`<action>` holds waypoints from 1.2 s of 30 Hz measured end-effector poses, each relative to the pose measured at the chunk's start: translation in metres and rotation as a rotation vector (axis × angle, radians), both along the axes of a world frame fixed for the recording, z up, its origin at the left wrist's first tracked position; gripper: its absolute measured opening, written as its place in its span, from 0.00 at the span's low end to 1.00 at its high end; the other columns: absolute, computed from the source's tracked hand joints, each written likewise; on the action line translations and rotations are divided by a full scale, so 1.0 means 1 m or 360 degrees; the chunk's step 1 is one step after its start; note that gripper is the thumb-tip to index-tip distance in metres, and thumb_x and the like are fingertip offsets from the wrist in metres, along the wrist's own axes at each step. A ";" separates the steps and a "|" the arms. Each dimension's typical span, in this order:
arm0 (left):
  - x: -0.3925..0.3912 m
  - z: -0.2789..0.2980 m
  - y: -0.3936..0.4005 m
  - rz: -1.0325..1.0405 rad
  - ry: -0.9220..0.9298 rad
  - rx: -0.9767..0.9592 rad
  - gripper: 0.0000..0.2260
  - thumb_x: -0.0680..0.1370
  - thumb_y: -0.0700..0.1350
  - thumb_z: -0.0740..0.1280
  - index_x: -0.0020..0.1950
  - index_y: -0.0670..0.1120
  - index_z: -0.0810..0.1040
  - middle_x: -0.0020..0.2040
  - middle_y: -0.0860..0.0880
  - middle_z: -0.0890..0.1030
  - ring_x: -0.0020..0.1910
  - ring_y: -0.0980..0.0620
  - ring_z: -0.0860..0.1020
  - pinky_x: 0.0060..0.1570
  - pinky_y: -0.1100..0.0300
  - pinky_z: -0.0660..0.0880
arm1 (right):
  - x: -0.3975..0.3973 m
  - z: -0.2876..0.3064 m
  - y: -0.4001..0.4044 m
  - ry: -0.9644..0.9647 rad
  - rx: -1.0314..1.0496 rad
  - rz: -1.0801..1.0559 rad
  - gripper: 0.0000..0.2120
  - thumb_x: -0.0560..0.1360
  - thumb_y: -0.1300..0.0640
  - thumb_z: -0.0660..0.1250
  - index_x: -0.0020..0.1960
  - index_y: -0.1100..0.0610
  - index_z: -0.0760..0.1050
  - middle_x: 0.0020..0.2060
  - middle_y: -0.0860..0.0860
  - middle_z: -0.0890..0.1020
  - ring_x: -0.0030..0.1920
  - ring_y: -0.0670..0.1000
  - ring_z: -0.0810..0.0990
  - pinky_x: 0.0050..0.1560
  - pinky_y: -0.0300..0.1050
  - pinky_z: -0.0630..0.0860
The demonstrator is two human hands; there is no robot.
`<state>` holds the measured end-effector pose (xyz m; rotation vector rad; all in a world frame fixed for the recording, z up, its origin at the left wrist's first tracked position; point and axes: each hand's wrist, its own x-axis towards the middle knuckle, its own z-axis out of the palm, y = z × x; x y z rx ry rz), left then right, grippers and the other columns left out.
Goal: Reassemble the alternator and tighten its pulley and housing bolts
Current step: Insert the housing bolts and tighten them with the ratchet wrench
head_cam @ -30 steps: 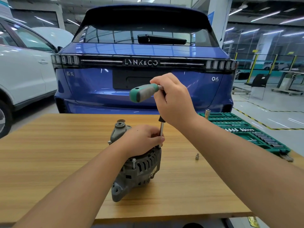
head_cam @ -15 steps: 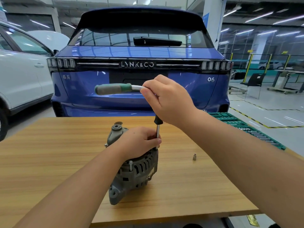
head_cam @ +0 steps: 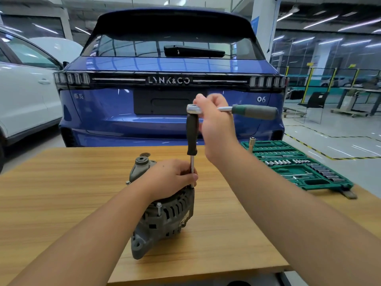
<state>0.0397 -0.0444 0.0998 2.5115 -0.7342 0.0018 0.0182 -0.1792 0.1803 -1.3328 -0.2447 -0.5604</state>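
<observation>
A grey alternator (head_cam: 165,215) stands on the wooden table (head_cam: 61,203). My left hand (head_cam: 171,176) rests on its top and pinches the lower shaft of a black extension driver (head_cam: 192,135) that stands upright on a housing bolt. A ratchet (head_cam: 243,110) with a green and grey handle sits on the driver's top, its handle pointing right. My right hand (head_cam: 216,124) grips the ratchet near its head. One housing bolt (head_cam: 159,208) sticks up at the alternator's near left side.
An open green socket set case (head_cam: 296,166) lies on the table's right side. A blue car (head_cam: 171,89) is parked right behind the table, and a white car (head_cam: 22,96) stands at the left. The table's front edge is close below the alternator.
The ratchet handle has swung round from pointing left to pointing right. My left hand has stayed on the alternator and the driver shaft.
</observation>
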 end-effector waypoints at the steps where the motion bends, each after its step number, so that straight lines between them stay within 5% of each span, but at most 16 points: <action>1: 0.000 0.000 0.000 0.0002 -0.0002 0.0016 0.07 0.83 0.59 0.62 0.47 0.63 0.78 0.46 0.60 0.83 0.45 0.61 0.80 0.44 0.61 0.78 | 0.002 -0.005 -0.003 -0.0344 -0.0432 -0.0301 0.06 0.82 0.58 0.63 0.47 0.56 0.77 0.38 0.49 0.78 0.40 0.45 0.76 0.43 0.42 0.75; 3: -0.001 0.001 0.000 0.0002 -0.0018 0.0046 0.09 0.83 0.59 0.62 0.47 0.61 0.79 0.45 0.59 0.83 0.44 0.60 0.80 0.45 0.59 0.80 | 0.007 -0.008 -0.010 -0.0852 -0.1134 -0.0752 0.09 0.80 0.62 0.63 0.54 0.62 0.82 0.48 0.52 0.83 0.51 0.51 0.79 0.53 0.45 0.76; 5: -0.001 0.001 0.000 0.0009 -0.0007 0.0026 0.10 0.83 0.59 0.62 0.47 0.60 0.80 0.44 0.58 0.83 0.44 0.60 0.80 0.45 0.58 0.80 | 0.008 -0.005 -0.013 -0.0908 -0.1438 -0.0808 0.12 0.78 0.64 0.62 0.56 0.64 0.82 0.50 0.55 0.84 0.51 0.57 0.80 0.51 0.53 0.77; 11: -0.001 0.000 0.000 0.0028 -0.0022 0.0013 0.09 0.83 0.59 0.63 0.48 0.60 0.81 0.45 0.58 0.83 0.44 0.60 0.81 0.45 0.58 0.80 | 0.000 -0.003 -0.009 -0.0800 -0.1544 -0.0619 0.09 0.79 0.62 0.63 0.56 0.63 0.80 0.48 0.54 0.81 0.41 0.49 0.72 0.38 0.41 0.69; 20: -0.003 0.001 0.001 0.0031 0.0009 -0.0051 0.08 0.82 0.58 0.64 0.48 0.60 0.81 0.44 0.59 0.84 0.45 0.61 0.81 0.48 0.57 0.80 | -0.007 -0.001 -0.011 -0.0793 -0.1885 -0.0396 0.25 0.82 0.50 0.53 0.74 0.62 0.68 0.60 0.56 0.75 0.50 0.51 0.74 0.45 0.46 0.70; 25: -0.006 0.002 0.000 0.0001 -0.0014 -0.0039 0.09 0.83 0.58 0.63 0.48 0.59 0.81 0.45 0.57 0.83 0.45 0.58 0.81 0.47 0.57 0.80 | -0.011 0.016 -0.010 -0.0708 -0.2051 -0.0553 0.17 0.86 0.50 0.54 0.59 0.56 0.80 0.46 0.52 0.77 0.43 0.51 0.74 0.43 0.48 0.70; 27: -0.007 0.003 0.000 -0.0005 -0.0010 -0.0041 0.10 0.84 0.58 0.62 0.48 0.58 0.81 0.44 0.57 0.83 0.45 0.58 0.81 0.48 0.55 0.81 | -0.010 0.033 -0.005 -0.0495 -0.2385 -0.0655 0.19 0.85 0.48 0.54 0.42 0.53 0.74 0.35 0.50 0.74 0.36 0.53 0.71 0.35 0.49 0.68; 29: -0.008 0.004 0.001 -0.0013 -0.0004 -0.0038 0.11 0.84 0.59 0.62 0.50 0.58 0.81 0.44 0.57 0.83 0.45 0.57 0.81 0.49 0.53 0.82 | -0.009 0.050 0.002 -0.0187 -0.2507 -0.0655 0.19 0.84 0.49 0.55 0.35 0.54 0.68 0.30 0.50 0.72 0.31 0.53 0.69 0.31 0.46 0.64; 31: -0.009 0.004 0.001 -0.0015 -0.0003 -0.0030 0.12 0.84 0.60 0.61 0.50 0.57 0.81 0.44 0.56 0.83 0.45 0.57 0.81 0.49 0.52 0.82 | -0.009 0.062 0.006 0.0247 -0.2106 -0.0346 0.13 0.82 0.54 0.58 0.39 0.56 0.71 0.30 0.52 0.80 0.31 0.55 0.77 0.31 0.46 0.74; 33: -0.009 0.004 0.001 -0.0010 -0.0009 -0.0029 0.12 0.83 0.60 0.61 0.50 0.57 0.81 0.44 0.55 0.83 0.44 0.56 0.82 0.49 0.51 0.82 | -0.009 0.063 0.005 0.0629 -0.1380 0.0086 0.06 0.81 0.59 0.60 0.50 0.59 0.74 0.32 0.52 0.85 0.35 0.54 0.86 0.43 0.50 0.84; 36: -0.008 0.004 0.000 0.0000 -0.0031 -0.0015 0.12 0.84 0.60 0.61 0.49 0.57 0.81 0.44 0.53 0.84 0.43 0.55 0.82 0.48 0.51 0.82 | -0.008 0.049 -0.003 0.0820 -0.0483 0.0474 0.09 0.79 0.58 0.61 0.57 0.58 0.74 0.37 0.50 0.86 0.40 0.52 0.87 0.52 0.53 0.78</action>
